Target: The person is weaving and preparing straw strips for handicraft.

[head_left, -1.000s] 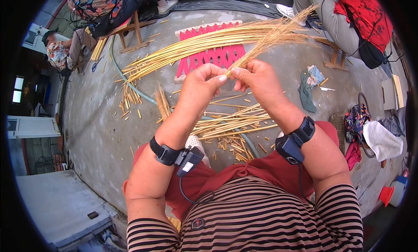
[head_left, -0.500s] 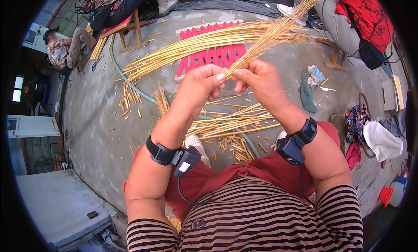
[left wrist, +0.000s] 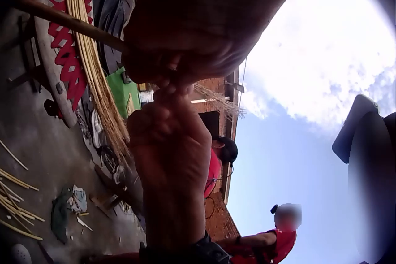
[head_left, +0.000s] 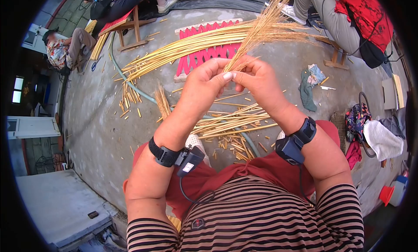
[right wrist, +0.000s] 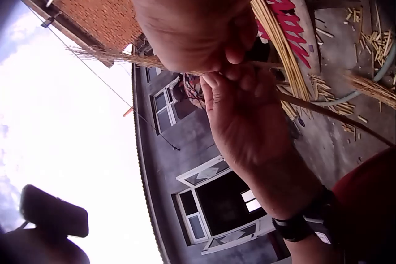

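Note:
Both hands meet in front of the body in the head view, holding a straw-coloured broomcorn stalk with a bushy head (head_left: pixel 263 28). The left hand (head_left: pixel 204 80) pinches it at the base of the head, thumb on top. Close beside it, the right hand (head_left: pixel 261 80) has thumb and fingers at the same spot, with a few loose strands by its fingers. The brown stem (left wrist: pixel 74 25) sticks out past the hands in the left wrist view. In the right wrist view, the fine bristles (right wrist: pixel 120 58) extend the opposite way. The palms hide part of the stalk.
A long bundle of broomcorn (head_left: pixel 187 43) lies across a red-laced rack (head_left: pixel 209 52) ahead. Loose stalks (head_left: pixel 239 123) and cut stubs (head_left: pixel 237 147) cover the ground near the feet. A hose (head_left: pixel 130 86) crosses the floor. Other people sit nearby, one in red (head_left: pixel 368 23).
The bushy head has swung from the upper right to a steeper, more upright direction. The hands have drawn closer together, and loose strands now show by the right fingers.

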Available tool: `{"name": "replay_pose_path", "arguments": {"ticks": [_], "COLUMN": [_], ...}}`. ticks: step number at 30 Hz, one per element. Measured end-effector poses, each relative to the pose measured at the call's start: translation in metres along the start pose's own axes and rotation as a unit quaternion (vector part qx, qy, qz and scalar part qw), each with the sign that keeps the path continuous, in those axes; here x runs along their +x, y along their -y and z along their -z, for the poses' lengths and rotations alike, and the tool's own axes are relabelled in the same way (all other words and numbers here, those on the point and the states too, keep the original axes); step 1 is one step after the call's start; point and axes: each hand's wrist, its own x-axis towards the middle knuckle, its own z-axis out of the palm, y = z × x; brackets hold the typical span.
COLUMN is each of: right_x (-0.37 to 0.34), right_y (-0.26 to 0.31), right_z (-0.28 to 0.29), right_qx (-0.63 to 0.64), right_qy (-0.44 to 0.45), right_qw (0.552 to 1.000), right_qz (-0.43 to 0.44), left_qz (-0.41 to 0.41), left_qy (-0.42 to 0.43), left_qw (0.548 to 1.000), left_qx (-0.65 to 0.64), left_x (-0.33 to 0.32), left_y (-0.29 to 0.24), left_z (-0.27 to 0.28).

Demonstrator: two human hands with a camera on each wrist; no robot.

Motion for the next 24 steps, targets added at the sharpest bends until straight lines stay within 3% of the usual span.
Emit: {"name": "replay_pose_path", "arguments": {"ticks": [14, 20, 24], "right_x": [0.004, 0.013, 0.01], "right_y": [0.018, 0.032, 0.033], "right_z": [0.018, 0.046, 0.04], "right_qx": [-0.052, 0.069, 0.063], "right_qy": [-0.04, -0.168, -0.135], "right_qw": [0.998, 0.98, 0.989], "right_qz": [0.014, 0.081, 0.022], "left_qz": [-0.019, 0.017, 0.035], "left_qy": [-0.061, -0.06, -0.057], "left_qw": [0.997, 0.998, 0.997], "left_qx": [0.043, 0.028, 0.034], "left_x": [0.003, 0.003, 0.003], "left_y": [0.0, 0.0, 0.003], "left_z": [-0.002, 0.004, 0.003]}}
